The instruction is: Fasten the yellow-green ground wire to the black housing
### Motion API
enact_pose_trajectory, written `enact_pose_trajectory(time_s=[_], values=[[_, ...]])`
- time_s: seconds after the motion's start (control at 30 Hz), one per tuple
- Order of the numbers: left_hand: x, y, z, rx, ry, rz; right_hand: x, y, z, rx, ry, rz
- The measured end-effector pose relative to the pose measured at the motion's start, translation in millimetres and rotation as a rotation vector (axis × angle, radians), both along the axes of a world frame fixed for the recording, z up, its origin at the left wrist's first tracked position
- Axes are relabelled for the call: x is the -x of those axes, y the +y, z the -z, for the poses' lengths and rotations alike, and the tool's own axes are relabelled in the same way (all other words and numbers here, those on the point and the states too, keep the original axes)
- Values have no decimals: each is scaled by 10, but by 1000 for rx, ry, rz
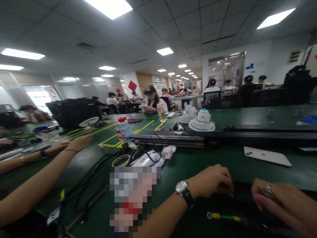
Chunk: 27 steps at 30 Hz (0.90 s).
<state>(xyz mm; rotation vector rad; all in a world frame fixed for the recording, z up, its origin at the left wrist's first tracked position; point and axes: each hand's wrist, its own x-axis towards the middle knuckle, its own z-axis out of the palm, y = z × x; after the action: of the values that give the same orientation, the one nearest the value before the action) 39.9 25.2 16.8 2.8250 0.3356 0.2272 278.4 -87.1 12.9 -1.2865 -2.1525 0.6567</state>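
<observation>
My left hand [213, 181], with a silver watch [182, 189] on its wrist, has its fingers curled down at the edge of a dark black item [244, 190]. Across from it, my right hand [279, 198], wearing a ring, is closed with its fingers bent inward over the same dark area. What either hand grips is hidden in shadow. A short green and yellow wire [226, 217] with a ring terminal lies just below, between the hands and near me. Beyond my right hand rests a pale phone [267, 156], face down.
Black and silver rails [170, 140] cross the green table [190, 157]. Behind stand two white fans [202, 120], a bottle [161, 113] and a snowman-like cup [124, 130]. Tape [121, 161] and black cables lie left of centre. A co-worker's arms [56, 165] reach in from the left.
</observation>
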Motion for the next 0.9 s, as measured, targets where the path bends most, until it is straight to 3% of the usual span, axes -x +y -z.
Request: enact_pose_trajectory(time_s=[0.1, 0.2, 0.4, 0.57, 0.9], values=[[-33, 1, -56, 53, -26, -43, 148, -12, -330, 28, -92, -49], [-44, 47, -49, 101, -65, -41, 191, -4, -445, 1, -144, -20], [-31, 40, -49, 116, -83, -67, 99, -85, -397, 79, -152, 33], [-44, 47, -63, 125, -83, -59, 148, -86, -330, 72, -12, 140], [-51, 61, -62, 124, -105, -8, 249, -96, -197, 82, 159, 222]])
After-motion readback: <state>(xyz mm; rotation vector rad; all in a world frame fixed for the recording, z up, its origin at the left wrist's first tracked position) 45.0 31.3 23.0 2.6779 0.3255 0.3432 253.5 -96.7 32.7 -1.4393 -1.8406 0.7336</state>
